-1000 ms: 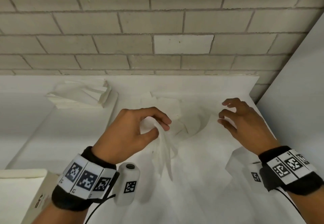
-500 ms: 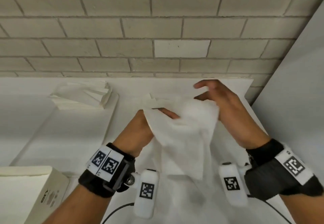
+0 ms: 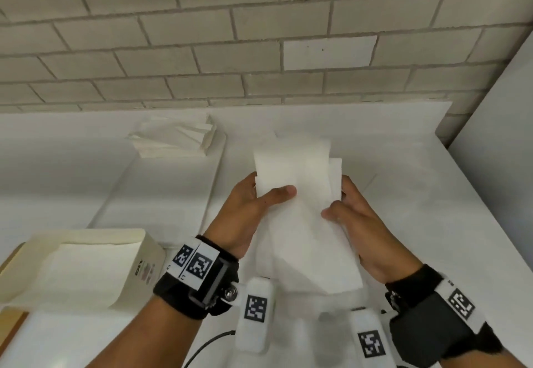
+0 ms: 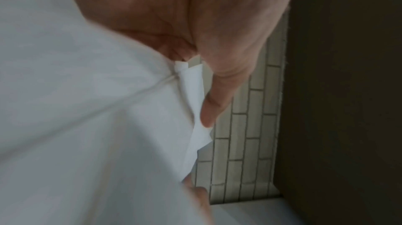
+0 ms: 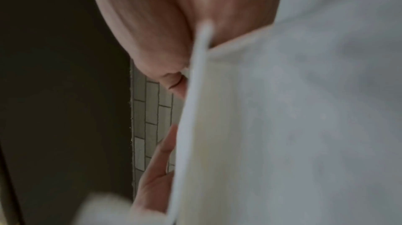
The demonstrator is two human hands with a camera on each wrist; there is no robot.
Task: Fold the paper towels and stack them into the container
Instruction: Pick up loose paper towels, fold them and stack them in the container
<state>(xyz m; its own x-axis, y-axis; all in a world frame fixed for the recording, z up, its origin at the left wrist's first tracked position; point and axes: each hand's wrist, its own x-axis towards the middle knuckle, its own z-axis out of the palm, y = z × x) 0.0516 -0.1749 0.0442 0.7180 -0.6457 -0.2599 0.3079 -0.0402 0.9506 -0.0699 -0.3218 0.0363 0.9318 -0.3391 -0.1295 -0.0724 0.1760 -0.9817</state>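
I hold a white paper towel (image 3: 302, 194) in the air over the white table, its length hanging toward me. My left hand (image 3: 256, 197) grips its left edge, thumb on top. My right hand (image 3: 346, 209) pinches its right edge, thumb on the front. In the left wrist view the paper towel (image 4: 97, 125) fills the left side, with the thumb (image 4: 217, 98) pressed to its edge. The right wrist view is mostly covered by the paper towel (image 5: 293, 125). A cream container (image 3: 75, 266) at the lower left holds a flat folded towel.
A pile of loose paper towels (image 3: 178, 137) lies at the back left of the white table (image 3: 432, 194). A brick wall (image 3: 259, 36) stands close behind. A white panel (image 3: 496, 137) closes off the right side.
A second ago my left hand alone pinched a crumpled towel and my right hand hung free. Both hands now hold the towel spread flat and upright. The view has tilted down toward the container.
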